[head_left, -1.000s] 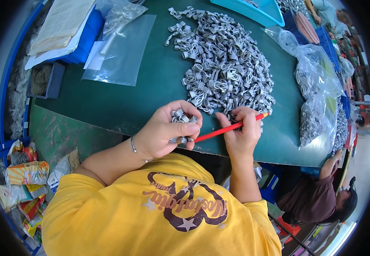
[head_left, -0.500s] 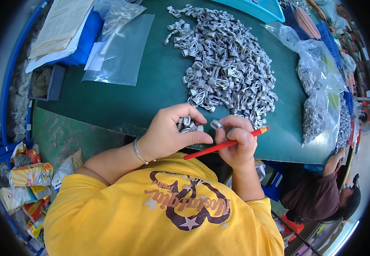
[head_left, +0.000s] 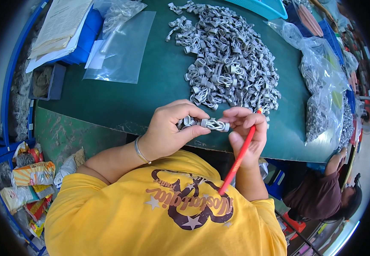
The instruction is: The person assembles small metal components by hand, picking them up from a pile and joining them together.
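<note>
My left hand (head_left: pixel 168 126) is closed around a few small silver metal fittings, each with a ribbed collar and twisted loops. One fitting (head_left: pixel 214 124) sticks out sideways from between its thumb and fingers toward the right. Just beside that end is my right hand (head_left: pixel 252 136), thumb and fingers curled with a gap between them. A red pencil (head_left: pixel 238 160) lies across the right hand, held by its fingers, with its orange end up and its other end over my yellow shirt. Beyond both hands a big pile of the same fittings (head_left: pixel 232 64) covers part of the green table (head_left: pixel 121 102).
Clear bags of fittings (head_left: pixel 317 119) line the table's right side; a turquoise basket (head_left: pixel 262 9) stands at the far edge. Papers (head_left: pixel 59 30) rest on a blue bin (head_left: pixel 89 36) at left, beside a flat plastic bag (head_left: pixel 127 55). Another person (head_left: pixel 317 194) sits at right.
The fitting from my right fingers now lies lengthwise in my left hand's grip. My right fingers have opened somewhat, and the red pencil has swung from nearly level to steep.
</note>
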Demonstrator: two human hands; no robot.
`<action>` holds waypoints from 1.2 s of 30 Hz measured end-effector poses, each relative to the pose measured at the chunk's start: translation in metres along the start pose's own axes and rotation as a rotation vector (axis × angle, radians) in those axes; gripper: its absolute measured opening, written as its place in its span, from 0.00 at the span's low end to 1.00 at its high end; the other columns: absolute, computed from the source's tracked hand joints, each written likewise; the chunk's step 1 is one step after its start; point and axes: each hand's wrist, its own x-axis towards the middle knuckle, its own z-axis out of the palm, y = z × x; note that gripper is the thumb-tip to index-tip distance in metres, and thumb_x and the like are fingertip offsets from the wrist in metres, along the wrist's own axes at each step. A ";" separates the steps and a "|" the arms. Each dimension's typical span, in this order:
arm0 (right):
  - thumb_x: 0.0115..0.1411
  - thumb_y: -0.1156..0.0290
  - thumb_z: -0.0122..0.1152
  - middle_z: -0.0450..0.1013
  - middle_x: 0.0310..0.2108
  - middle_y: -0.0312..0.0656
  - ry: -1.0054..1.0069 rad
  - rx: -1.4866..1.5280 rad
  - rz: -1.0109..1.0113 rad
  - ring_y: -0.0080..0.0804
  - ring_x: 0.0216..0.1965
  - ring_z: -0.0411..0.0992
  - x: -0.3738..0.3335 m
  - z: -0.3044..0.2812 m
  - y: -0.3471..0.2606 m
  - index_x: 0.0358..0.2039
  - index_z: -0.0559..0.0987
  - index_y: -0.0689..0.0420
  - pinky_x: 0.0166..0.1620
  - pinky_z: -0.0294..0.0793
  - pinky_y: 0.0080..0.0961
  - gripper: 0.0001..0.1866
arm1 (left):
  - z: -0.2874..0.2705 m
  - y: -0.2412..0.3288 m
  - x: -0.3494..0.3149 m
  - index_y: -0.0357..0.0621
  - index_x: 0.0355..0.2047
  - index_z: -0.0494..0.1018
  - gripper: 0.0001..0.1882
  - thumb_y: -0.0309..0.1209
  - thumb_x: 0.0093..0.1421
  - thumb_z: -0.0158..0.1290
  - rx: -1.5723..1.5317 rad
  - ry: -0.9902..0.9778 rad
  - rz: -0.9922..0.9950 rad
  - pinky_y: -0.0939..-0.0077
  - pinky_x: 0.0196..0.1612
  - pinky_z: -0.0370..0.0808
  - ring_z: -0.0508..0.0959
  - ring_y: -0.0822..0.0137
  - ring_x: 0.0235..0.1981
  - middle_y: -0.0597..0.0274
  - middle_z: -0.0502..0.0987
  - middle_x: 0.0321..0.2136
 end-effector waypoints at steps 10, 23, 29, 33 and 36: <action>0.50 0.87 0.54 0.70 0.34 0.52 0.087 0.212 0.200 0.30 0.30 0.72 0.000 -0.002 0.006 0.27 0.61 0.57 0.33 0.75 0.22 0.13 | 0.000 0.001 0.003 0.38 0.28 0.74 0.11 0.22 0.43 0.61 -0.059 0.022 0.068 0.79 0.31 0.70 0.74 0.69 0.26 0.59 0.74 0.25; 0.43 0.93 0.56 0.67 0.35 0.47 0.057 -0.097 -0.066 0.38 0.39 0.70 -0.002 0.001 0.009 0.27 0.60 0.56 0.43 0.72 0.31 0.19 | 0.001 0.005 0.001 0.37 0.31 0.73 0.15 0.22 0.41 0.63 -0.099 0.040 0.046 0.82 0.33 0.69 0.73 0.71 0.30 0.58 0.74 0.29; 0.42 0.92 0.58 0.66 0.35 0.48 0.079 -0.100 -0.050 0.38 0.39 0.70 -0.002 0.002 0.010 0.29 0.60 0.56 0.42 0.71 0.29 0.21 | 0.001 0.002 0.001 0.36 0.31 0.73 0.14 0.22 0.42 0.63 -0.072 0.049 0.142 0.81 0.33 0.69 0.73 0.72 0.30 0.58 0.74 0.28; 0.42 0.91 0.59 0.67 0.34 0.48 0.069 -0.219 -0.279 0.38 0.36 0.69 0.004 0.013 0.003 0.30 0.59 0.55 0.39 0.71 0.30 0.22 | 0.000 0.009 0.002 0.36 0.34 0.72 0.11 0.21 0.49 0.57 -0.325 0.026 -0.213 0.83 0.27 0.69 0.73 0.74 0.26 0.60 0.74 0.26; 0.41 0.91 0.59 0.71 0.33 0.48 -0.004 -0.450 -0.431 0.42 0.33 0.70 0.011 0.023 -0.005 0.26 0.60 0.55 0.37 0.71 0.31 0.21 | 0.002 0.012 0.003 0.36 0.38 0.70 0.11 0.26 0.54 0.51 -0.734 -0.028 -0.551 0.84 0.23 0.70 0.73 0.74 0.23 0.60 0.74 0.27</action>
